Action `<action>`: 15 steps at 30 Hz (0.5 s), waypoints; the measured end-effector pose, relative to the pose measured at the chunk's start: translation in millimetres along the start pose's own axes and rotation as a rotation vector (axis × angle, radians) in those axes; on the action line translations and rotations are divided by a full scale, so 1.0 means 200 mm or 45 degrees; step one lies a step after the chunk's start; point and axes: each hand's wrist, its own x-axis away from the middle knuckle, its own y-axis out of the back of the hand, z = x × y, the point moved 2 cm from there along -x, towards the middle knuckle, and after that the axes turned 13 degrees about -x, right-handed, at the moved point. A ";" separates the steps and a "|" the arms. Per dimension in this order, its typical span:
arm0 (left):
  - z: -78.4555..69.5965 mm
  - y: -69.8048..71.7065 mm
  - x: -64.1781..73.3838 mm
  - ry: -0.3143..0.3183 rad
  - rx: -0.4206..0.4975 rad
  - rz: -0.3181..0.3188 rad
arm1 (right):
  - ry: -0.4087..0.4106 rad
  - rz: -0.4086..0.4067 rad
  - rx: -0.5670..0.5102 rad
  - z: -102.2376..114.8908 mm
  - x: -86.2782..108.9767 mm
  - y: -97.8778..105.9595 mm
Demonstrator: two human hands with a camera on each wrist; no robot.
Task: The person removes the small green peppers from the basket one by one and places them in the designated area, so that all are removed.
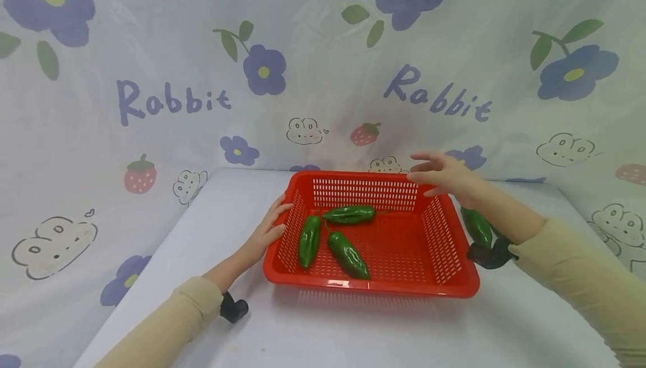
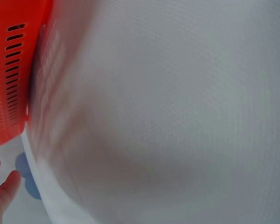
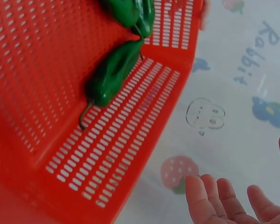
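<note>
A red plastic basket with slotted walls stands on the white table. Three green peppers lie in it: one upright along the left wall, one across the back, one slanting near the front. My left hand is at the basket's left rim, fingers extended; whether they press on it is unclear. Above the back right corner my right hand hovers with fingers spread and nothing in them. In the right wrist view its fingers are apart from the basket.
Outside the basket, to its right, another green pepper lies on the table, partly covered by my right forearm. A cloth printed with rabbits, flowers and strawberries hangs behind the table. Black straps with cameras sit at both wrists.
</note>
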 end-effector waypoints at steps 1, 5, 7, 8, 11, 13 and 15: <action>0.00 0.00 0.00 0.002 0.001 0.001 | 0.002 0.014 -0.005 0.00 -0.01 -0.02; 0.00 0.00 0.00 0.005 0.004 0.000 | -0.004 0.060 0.002 0.00 -0.03 -0.09; 0.00 0.00 0.00 0.008 0.008 0.001 | -0.011 0.080 0.010 0.00 -0.05 -0.13; 0.00 0.00 0.00 0.009 0.009 0.001 | -0.015 0.093 0.016 0.00 -0.05 -0.14; 0.01 0.00 0.00 0.015 0.014 0.003 | -0.011 0.143 0.016 -0.01 -0.07 -0.20; 0.01 0.00 0.00 0.015 0.017 0.003 | -0.012 0.167 0.020 -0.02 -0.09 -0.23; 0.00 0.00 0.00 0.017 0.018 0.004 | -0.007 0.189 0.026 -0.04 -0.11 -0.27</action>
